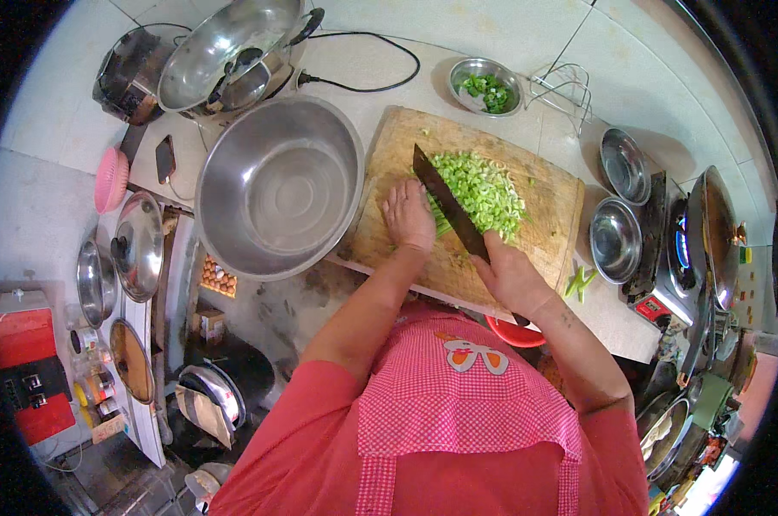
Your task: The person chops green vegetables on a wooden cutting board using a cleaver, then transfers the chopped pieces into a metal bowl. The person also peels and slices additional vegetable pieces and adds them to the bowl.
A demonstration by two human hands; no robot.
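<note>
My right hand [515,277] grips the handle of a dark-bladed cleaver [452,205], which slants across a wooden cutting board [379,161]. To the left of the blade, my left hand [408,216] presses down on a few green stalks [442,223], its fingers close to the steel. Most of the stalks' length is hidden under that hand. Beyond the blade lies a loose heap of chopped pale-green stalks [482,190], spread over the middle of the board. Some small bits are scattered around it.
A large steel basin [286,193] stands against the board's left side. Behind sits a small steel bowl [486,87] of chopped greens. At right are two steel bowls [614,240], loose green pieces [580,282] and a wok [718,238] over a lit gas burner [682,248].
</note>
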